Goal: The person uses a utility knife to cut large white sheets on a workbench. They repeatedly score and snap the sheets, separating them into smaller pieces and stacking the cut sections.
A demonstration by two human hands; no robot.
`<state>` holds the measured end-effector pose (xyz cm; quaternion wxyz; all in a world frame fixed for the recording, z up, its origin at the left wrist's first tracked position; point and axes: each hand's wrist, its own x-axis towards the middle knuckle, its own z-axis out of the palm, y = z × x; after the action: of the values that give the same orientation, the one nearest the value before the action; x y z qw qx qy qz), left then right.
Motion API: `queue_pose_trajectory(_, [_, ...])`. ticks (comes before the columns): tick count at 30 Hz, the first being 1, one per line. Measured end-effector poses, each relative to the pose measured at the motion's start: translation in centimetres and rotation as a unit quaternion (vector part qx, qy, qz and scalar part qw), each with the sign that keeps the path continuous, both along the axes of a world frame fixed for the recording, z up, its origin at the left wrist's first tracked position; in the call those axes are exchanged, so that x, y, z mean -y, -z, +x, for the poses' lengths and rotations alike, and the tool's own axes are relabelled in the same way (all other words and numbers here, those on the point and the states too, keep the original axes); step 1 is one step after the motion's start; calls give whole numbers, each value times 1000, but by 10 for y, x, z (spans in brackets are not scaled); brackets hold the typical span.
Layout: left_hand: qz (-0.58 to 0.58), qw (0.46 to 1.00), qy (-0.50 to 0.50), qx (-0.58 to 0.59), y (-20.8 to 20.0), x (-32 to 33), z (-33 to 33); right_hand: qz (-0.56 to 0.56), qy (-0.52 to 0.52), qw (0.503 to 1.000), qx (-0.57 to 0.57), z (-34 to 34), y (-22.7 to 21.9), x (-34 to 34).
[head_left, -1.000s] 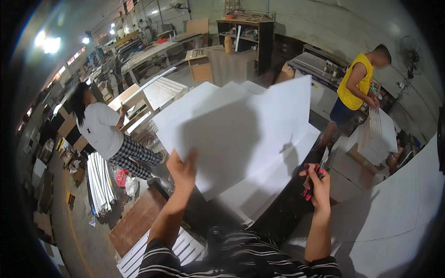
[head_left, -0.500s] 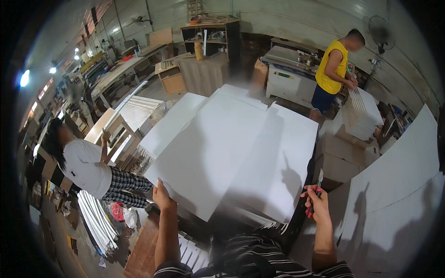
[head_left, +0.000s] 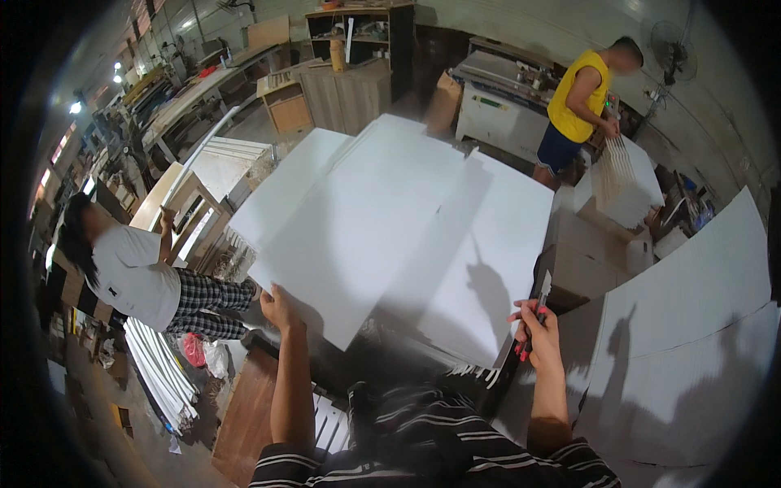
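Head view: right hand point(head_left: 543, 337) holds cutter point(head_left: 544, 291); machine label point(head_left: 490, 102) apparently blurred.

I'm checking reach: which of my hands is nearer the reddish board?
Left: the left hand is above and slightly right of the reddish board in view; the right hand is much farther right.

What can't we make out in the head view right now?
All in the head view:
- Left hand: any contact under the large white rectangular sheet, hidden by the sheet.
- Red-and-black utility knife: middle of its handle, covered by the right hand.
- Large white panels at lower right: outer end, lost in the dark lens rim.
- Items on the black open shelf unit: too small.
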<state>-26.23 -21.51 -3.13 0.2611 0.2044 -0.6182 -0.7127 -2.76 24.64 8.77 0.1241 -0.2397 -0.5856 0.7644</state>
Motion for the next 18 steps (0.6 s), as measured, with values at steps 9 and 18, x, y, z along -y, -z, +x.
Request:
queue_pose_trajectory(9, [-123, 992, -10, -22, -4, -31, -31, -27, -92, 995, 14, -24, 11, 23])
queue_pose_trajectory(18, [-642, 759, 73, 80, -78, 12, -66, -23, -76, 995, 52, -48, 11, 73])
